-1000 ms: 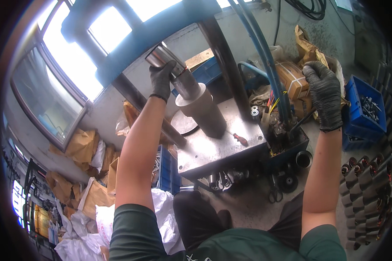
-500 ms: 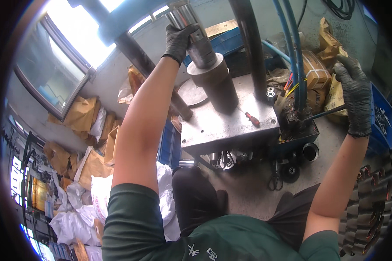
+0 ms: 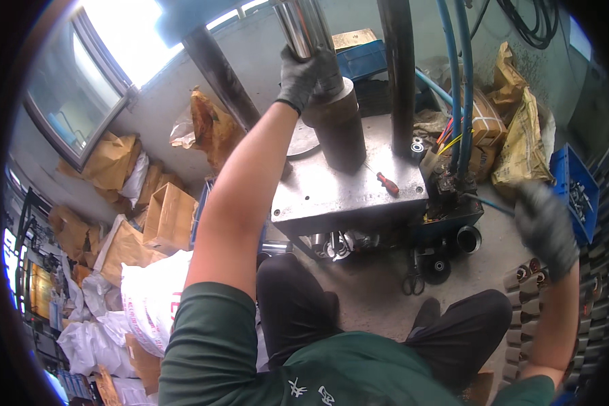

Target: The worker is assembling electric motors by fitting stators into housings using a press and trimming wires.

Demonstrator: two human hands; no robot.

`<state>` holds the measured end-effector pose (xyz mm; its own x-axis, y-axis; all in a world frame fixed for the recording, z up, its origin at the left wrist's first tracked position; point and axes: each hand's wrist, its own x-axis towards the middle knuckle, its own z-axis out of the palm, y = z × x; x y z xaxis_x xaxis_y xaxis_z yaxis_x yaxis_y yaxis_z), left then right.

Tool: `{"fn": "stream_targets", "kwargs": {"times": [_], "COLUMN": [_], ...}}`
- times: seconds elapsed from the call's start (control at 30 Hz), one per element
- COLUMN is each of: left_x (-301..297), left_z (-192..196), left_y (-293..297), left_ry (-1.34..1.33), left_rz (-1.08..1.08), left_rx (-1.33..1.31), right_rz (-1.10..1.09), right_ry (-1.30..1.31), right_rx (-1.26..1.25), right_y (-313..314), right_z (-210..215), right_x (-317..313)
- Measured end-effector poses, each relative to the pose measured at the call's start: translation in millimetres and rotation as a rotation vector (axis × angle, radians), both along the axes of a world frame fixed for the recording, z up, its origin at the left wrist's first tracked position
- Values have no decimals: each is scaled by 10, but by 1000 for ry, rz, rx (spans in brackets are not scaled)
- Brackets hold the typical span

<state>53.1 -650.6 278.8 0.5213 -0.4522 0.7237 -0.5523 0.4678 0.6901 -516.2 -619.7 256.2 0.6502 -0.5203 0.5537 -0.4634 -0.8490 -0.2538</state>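
Note:
My left hand, in a dark grey glove, is wrapped around a grey metal sleeve below a shiny steel column. Under the sleeve stands a thick round metal support on the press table. Its palm and most of its fingertips are hidden. My right hand, gloved alike, is smeared by motion. It is nearest the blue bin of small metal parts and the rows of metal pieces at the right, and its fingers cannot be made out.
A red-handled screwdriver lies on the press table. Dark press posts rise behind it, with blue hoses to the right. Scissors lie on the floor. White sacks and an open cardboard box stand at left.
My right hand has dropped from beside the brown sacks, past the lever, toward the rows of metal pieces. My left hand has moved slightly along the metal sleeve. The view has shifted a little.

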Motion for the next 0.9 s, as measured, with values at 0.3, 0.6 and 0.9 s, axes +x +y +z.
{"fn": "stream_targets", "kwargs": {"times": [0.3,0.6,0.9], "left_x": [-389,-342,-261], "left_z": [-23,-50,-64], "left_y": [139,191,148], "left_ry": [196,167,138], "left_rz": [-99,-129,-100], "left_rx": [173,141,167], "right_rz": [-44,-245,-246], "right_ry": [799,603,418], "right_rx": [181,269,226], "right_y": [911,1058,1048], "right_z": [-577,-638,-707], "right_x": [-511,-388,-427]}}
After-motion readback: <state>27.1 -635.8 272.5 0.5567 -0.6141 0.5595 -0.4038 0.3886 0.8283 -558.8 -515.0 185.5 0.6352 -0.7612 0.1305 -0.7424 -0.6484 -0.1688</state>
